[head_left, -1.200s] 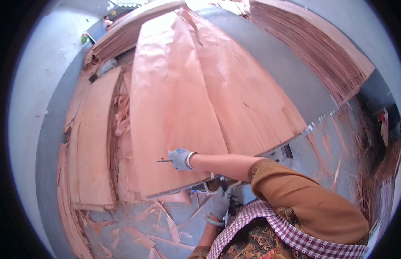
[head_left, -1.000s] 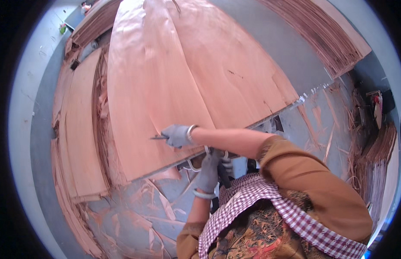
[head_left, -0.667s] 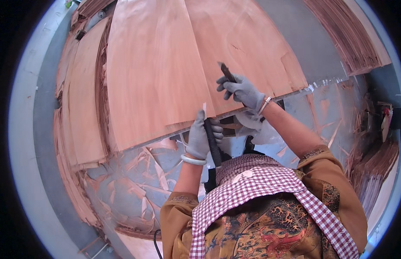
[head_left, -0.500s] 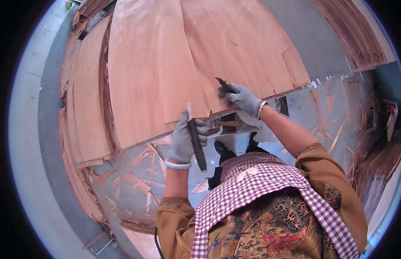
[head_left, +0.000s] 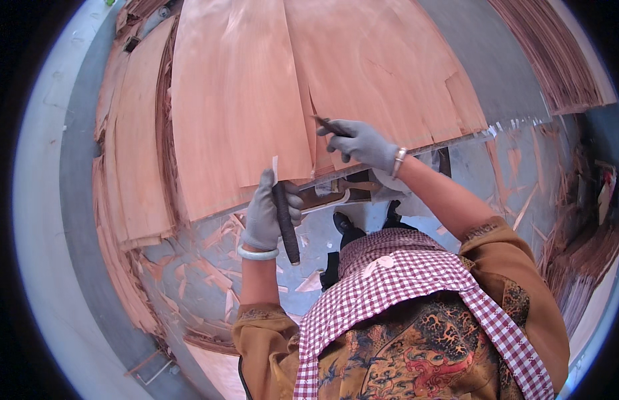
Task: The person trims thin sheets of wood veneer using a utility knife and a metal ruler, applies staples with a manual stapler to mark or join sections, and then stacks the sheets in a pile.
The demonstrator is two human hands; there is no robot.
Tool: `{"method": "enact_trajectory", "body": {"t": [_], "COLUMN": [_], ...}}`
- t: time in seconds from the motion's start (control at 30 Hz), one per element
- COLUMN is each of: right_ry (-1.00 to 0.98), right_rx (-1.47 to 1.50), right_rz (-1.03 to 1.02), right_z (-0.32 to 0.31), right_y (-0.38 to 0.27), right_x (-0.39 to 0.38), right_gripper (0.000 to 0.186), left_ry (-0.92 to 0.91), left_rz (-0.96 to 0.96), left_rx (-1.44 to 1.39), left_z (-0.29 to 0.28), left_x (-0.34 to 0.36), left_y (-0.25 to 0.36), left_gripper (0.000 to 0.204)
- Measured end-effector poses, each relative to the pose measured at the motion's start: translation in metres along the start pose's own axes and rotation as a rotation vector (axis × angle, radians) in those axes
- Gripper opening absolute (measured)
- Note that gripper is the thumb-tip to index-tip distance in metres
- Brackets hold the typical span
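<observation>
Two reddish wood veneer sheets lie side by side before me, a left sheet (head_left: 236, 100) and a right sheet (head_left: 389, 80). They overlap or part along an uneven seam. Grey-gloved, my right hand (head_left: 366, 143) grips a dark, knife-like tool (head_left: 333, 127), its tip over the veneer by that seam. My left hand (head_left: 266, 213), also gloved, is closed around a black, stick-like handle (head_left: 287, 230) at the sheets' near edge. From the top of that hand a short white strip (head_left: 275, 168) sticks up; whether it belongs to the handle I cannot tell.
Narrower veneer pieces (head_left: 143, 133) are stacked at the left, and another veneer stack (head_left: 549, 53) stands at the far right. Torn scraps (head_left: 213, 273) litter the floor. Dark bundled sheets (head_left: 583, 253) stand at the right. Below the table's near edge are my shoes (head_left: 343, 223).
My right hand has moved left with the knife-like tool, bringing its tip to the seam. My left hand has shifted slightly left with the black handle. The gap between the sheets looks different near the front.
</observation>
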State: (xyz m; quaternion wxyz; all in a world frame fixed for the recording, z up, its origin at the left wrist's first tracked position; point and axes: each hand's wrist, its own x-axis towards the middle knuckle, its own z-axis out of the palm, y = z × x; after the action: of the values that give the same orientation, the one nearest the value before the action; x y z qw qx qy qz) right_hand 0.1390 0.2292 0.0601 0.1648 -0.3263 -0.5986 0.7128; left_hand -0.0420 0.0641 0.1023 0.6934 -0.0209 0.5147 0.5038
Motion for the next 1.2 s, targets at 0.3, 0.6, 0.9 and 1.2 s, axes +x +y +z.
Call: {"method": "enact_trajectory", "body": {"t": [0.3,0.6,0.9,1.2], "right_ry": [-0.29,-0.363,-0.353,-0.193], "right_rx": [-0.007,-0.321,0.012,-0.222], "right_rz": [0.267,0.026,0.129,0.029], "right_z": [0.025,0.003,0.003,0.018], "right_y": [-0.002,-0.002,0.008,0.033], "right_x": [-0.003,-0.013,-0.014,-0.002], "right_gripper": [0.03,0.049,0.023,0.019], "left_ry": [-0.071,0.085,0.09,0.19], "left_rz": [-0.059,0.125,0.082,0.115], "left_rx": [-0.049,0.216,0.181,0.211], "left_z": [-0.01,-0.014,-0.006,-0.003], "left_x": [0.005,0.024,0.026,0.017], "left_y": [0.004,-0.016,-0.011,-0.007], "left_gripper": [0.054,0.054,0.052,0.055]}}
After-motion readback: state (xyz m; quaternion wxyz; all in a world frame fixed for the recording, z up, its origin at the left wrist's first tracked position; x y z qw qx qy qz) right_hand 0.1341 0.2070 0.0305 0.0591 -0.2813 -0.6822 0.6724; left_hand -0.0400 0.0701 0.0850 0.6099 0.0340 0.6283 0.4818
